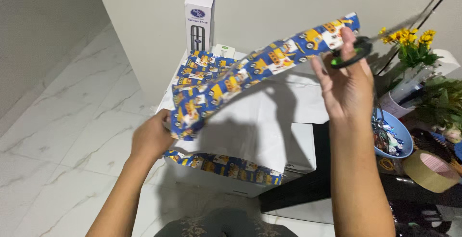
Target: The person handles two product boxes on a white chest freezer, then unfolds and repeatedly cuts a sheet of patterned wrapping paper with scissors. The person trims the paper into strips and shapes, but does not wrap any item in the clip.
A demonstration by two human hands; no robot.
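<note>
Above the white worktop [250,121], a strip of blue cartoon-print wrapping paper [250,73] arcs between two hands: the left hand [154,138] pinches its lower end, the right hand [344,80] lifts the upper end along with green-handled scissors [353,54]. Cutting appears under way; next, the paper likely needs pulling taut. Right of the paper stands a blue bowl [402,140].

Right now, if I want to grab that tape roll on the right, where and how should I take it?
Probably from above, pinching across the outer rim. The tape roll lies nearly flat at the right edge, its hole facing up, so the round side wall is free. Come in from the near side: the blue bowl sits just behind it, and the right hand with the scissors is above that.
</note>
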